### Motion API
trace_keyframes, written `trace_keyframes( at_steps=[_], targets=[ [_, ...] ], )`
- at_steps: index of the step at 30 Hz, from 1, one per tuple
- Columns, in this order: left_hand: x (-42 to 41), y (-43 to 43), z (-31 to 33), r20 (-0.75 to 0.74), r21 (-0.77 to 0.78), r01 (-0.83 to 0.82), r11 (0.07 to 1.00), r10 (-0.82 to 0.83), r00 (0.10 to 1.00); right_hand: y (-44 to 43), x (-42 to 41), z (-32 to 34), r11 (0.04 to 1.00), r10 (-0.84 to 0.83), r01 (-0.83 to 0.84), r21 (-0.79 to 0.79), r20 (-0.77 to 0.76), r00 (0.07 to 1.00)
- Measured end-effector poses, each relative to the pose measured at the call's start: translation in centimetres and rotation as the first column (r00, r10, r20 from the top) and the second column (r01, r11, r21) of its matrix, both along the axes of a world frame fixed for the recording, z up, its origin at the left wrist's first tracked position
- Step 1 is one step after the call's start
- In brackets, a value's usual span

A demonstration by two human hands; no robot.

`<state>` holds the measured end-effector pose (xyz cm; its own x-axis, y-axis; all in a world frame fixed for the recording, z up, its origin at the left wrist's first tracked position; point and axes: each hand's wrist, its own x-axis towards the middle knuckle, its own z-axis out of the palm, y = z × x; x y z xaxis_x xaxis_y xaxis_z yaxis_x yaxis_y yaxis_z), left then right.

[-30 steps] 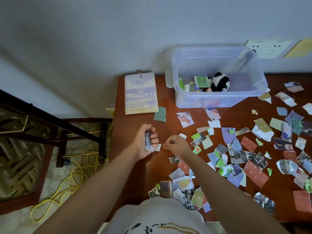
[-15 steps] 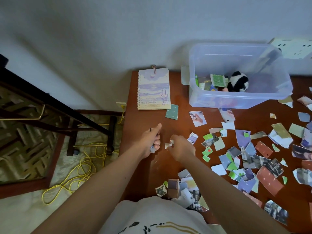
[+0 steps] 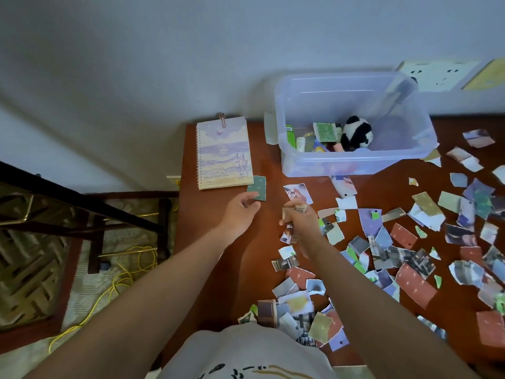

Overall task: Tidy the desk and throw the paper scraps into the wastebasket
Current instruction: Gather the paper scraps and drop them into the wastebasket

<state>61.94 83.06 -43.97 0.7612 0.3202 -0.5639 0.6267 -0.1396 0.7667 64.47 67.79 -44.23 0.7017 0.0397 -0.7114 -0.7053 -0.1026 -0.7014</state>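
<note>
Though flat, green scrap [image 3: 257, 187] at left grip [image 3: 240, 214].

place: home room | cues: wooden desk [image 3: 218, 255]; notebook [image 3: 222, 153]; panda toy [image 3: 356, 132]; wall sockets [image 3: 434, 76]

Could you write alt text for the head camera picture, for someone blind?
A person's right hand clutches bunched paper scraps while the left hand reaches a green scrap beside a notebook. Torn scraps litter the wooden desk; a clear bin holds a panda toy.
</note>
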Motion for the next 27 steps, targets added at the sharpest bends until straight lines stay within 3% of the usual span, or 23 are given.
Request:
trace_keyframes(
  at_steps=[4,6,9,12,15,19,22,27],
  targets=[
    [1.5,-0.5,-0.4,-0.004,0.162,0.225,0.961,-0.228,0.974,-1.5,1.6,0.4,0.972,-0.145,0.157,0.176,-0.078,0.986],
    [2.1,-0.7,-0.8,-0.035,0.201,0.277,0.939,-0.276,0.961,-1.9,2.2,-0.1,0.975,-0.131,0.144,0.171,-0.086,0.988],
    [2.9,-0.7,-1.3,-0.059,0.291,0.333,0.897,-0.33,0.942,-1.9,3.0,-1.0,0.988,-0.085,0.083,-0.132,-0.009,0.996],
    [3.8,-0.5,-1.6,-0.088,0.389,0.373,0.843,-0.369,0.925,-1.9,3.7,-1.8,0.912,0.06,-0.016,-0.41,0.095,0.994],
    [4.8,-0.2,-1.9,-0.14,0.43,0.412,0.804,-0.391,0.91,-2.0,4.4,-2.4,0.804,0.237,-0.152,-0.575,0.076,0.969],
    [5.4,0.1,-2.5,-0.255,0.466,0.527,0.711,-0.462,0.849,-1.5,5.4,-3.1,0.694,0.344,-0.226,-0.683,0.039,0.938],
    [4.7,0.0,-3.1,-0.25,0.546,0.554,0.628,-0.509,0.824,-1.0,5.9,-3.3,0.632,0.377,-0.25,-0.733,0.009,0.926],
    [3.6,0.3,-3.7,-0.206,0.57,0.58,0.582,-0.582,0.786,-0.7,6.6,-3.1,0.603,0.426,-0.312,-0.734,-0.034,0.904]
  ],
)
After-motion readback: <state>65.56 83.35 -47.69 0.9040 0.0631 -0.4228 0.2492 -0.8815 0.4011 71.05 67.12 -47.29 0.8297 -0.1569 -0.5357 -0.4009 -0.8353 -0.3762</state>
